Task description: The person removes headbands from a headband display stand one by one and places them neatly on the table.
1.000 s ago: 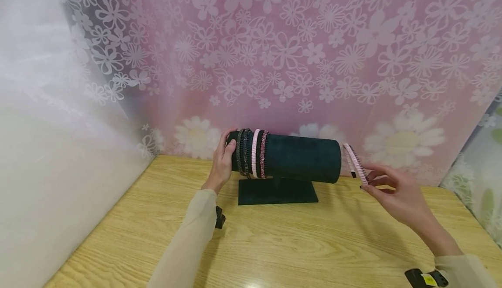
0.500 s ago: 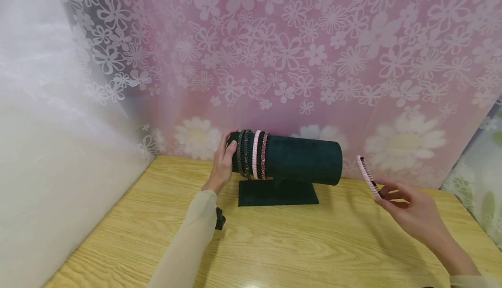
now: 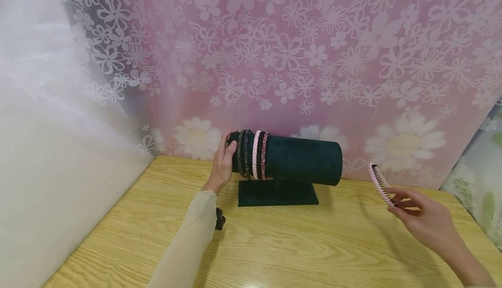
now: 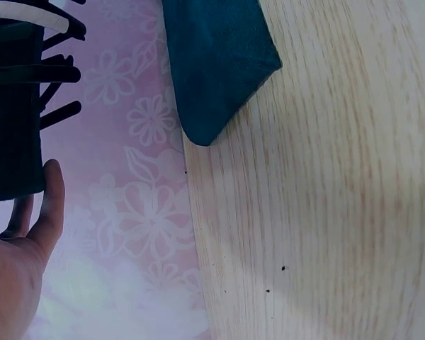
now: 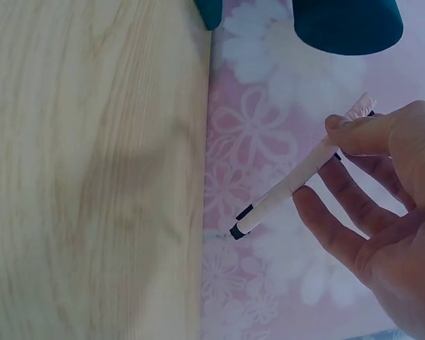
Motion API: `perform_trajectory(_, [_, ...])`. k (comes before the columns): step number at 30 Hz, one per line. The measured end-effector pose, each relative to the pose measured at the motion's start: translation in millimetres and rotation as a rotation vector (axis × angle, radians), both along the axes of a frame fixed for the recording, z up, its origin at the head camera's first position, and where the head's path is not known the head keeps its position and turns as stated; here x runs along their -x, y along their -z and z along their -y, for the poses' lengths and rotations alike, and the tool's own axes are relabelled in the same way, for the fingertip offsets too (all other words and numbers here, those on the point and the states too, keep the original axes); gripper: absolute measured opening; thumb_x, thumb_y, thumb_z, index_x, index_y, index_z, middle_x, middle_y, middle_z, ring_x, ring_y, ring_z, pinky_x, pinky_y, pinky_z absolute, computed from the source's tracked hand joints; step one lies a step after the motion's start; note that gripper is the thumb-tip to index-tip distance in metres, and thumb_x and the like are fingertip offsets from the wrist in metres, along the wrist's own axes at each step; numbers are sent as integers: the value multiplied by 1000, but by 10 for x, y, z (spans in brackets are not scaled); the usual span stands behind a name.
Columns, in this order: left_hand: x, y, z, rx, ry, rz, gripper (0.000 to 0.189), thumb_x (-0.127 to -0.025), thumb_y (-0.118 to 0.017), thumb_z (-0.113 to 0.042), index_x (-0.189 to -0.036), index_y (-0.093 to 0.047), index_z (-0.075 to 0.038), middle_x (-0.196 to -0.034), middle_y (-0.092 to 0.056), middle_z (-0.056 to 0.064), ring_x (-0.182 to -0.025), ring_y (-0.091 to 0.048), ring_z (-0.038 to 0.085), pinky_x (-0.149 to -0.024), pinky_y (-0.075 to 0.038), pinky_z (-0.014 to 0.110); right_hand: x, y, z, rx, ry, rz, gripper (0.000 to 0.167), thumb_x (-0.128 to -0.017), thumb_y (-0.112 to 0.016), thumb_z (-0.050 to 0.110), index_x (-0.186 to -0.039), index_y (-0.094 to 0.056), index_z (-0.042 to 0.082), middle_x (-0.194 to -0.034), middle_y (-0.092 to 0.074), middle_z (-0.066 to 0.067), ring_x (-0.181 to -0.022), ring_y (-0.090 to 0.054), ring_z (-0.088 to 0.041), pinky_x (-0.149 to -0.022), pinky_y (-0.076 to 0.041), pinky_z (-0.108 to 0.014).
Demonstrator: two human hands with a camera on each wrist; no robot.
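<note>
A dark teal display stand (image 3: 302, 159) lies crosswise as a padded roll over a flat base (image 3: 278, 193). My left hand (image 3: 223, 162) grips the roll's left end, thumb in front and fingertips over the top. Toward that end sit several headbands: dark glittery ones (image 3: 240, 154), a pale pink one (image 3: 255, 155), a black one and a red-pink glittery one (image 3: 264, 155). Off the roll's right end, my right hand (image 3: 427, 220) pinches a pink toothed headband (image 3: 378, 186) between thumb and fingers. In the right wrist view, the headband (image 5: 290, 180) shows a black tip.
The stand rests on a light wooden table (image 3: 298, 244). Close behind rises a pink flowered curtain (image 3: 274, 61), with a whitish sheet (image 3: 51, 127) at the left. A black wrist device (image 3: 220, 219) sits at the left cuff.
The right hand has carried the pink headband away from the roll's right end, rightward and toward me, and the headband has turned. The left hand keeps its hold on the stand.
</note>
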State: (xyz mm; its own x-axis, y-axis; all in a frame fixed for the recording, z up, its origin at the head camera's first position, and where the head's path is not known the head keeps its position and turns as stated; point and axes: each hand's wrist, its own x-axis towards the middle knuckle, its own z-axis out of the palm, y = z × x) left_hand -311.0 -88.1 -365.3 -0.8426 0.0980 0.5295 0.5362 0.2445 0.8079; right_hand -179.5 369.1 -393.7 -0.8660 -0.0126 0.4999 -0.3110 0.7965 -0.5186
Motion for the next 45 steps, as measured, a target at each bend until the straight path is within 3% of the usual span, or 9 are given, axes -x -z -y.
perform_trajectory(3, [37, 28, 6, 3, -2, -2, 47, -109, -34, -28, -153, -42, -15, -141, -56, 16, -110, -59, 31, -89, -51, 39, -7, 32, -52, -23, 5, -6, 39, -82, -79, -6, -119, -71, 2, -84, -64, 15, -76, -57, 22, -62, -48, -4])
perform_trajectory(9, [296, 271, 17, -26, -14, -24, 47, -109, -34, -32, -154, -41, -19, -143, -56, 12, -111, -59, 33, -90, -50, 44, -21, 90, -140, -54, 8, -17, 39, -78, -80, -11, -114, -72, 1, -82, -64, 11, -76, -56, 22, -62, -46, -2])
perform_trajectory(12, [350, 324, 17, -25, -24, -28, 48, -109, -34, -37, -153, -42, -21, -141, -57, 7, -110, -59, 29, -89, -50, 45, -21, 124, -177, -82, 13, -32, 40, -75, -79, -14, -112, -72, 1, -80, -64, 7, -73, -55, 20, -62, -45, -1])
perform_trajectory(19, [350, 324, 16, -19, -35, -44, 49, -108, -34, -44, -152, -43, -24, -140, -58, 3, -110, -60, 27, -91, -51, 45, 1, 204, -300, -172, 28, -56, 45, -69, -81, -17, -108, -74, 2, -76, -65, -3, -69, -51, 19, -61, -41, 0])
perform_trajectory(24, [342, 309, 10, -21, -33, -37, 49, -108, -35, -43, -152, -43, -24, -140, -58, 4, -109, -60, 28, -90, -50, 45, 8, 251, -413, -267, 40, -62, 42, -68, -83, -13, -104, -74, 6, -75, -64, 1, -64, -54, 16, -53, -44, -13])
perform_trajectory(28, [326, 304, 17, -19, -31, -24, 48, -108, -34, -39, -153, -42, -24, -142, -56, 7, -112, -58, 30, -91, -48, 46, 17, 277, -488, -348, 65, -29, 41, -68, -85, -8, -103, -75, 9, -79, -66, 0, -61, -60, 2, -51, -42, -21])
perform_trajectory(32, [320, 306, 23, -21, -28, -15, 48, -109, -34, -37, -154, -41, -24, -143, -55, 9, -113, -57, 32, -92, -48, 46, 45, 265, -554, -407, 86, 71, 37, -73, -82, -6, -107, -75, 8, -89, -69, -9, -66, -63, -17, -52, -43, -27])
perform_trajectory(35, [329, 309, 17, -17, -38, -22, 49, -108, -34, -42, -153, -42, -24, -140, -57, 7, -110, -58, 30, -89, -49, 45, 57, 260, -611, -435, 97, 128, 35, -76, -79, -5, -108, -75, 6, -90, -69, -11, -68, -63, -22, -54, -44, -31])
perform_trajectory(45, [326, 307, 15, -27, -32, -27, 48, -108, -34, -40, -152, -43, -22, -141, -57, 5, -110, -59, 29, -91, -49, 47, 48, 320, -804, -415, 111, 166, 32, -76, -78, -5, -106, -75, 6, -87, -69, -9, -65, -56, -10, -54, -41, -28])
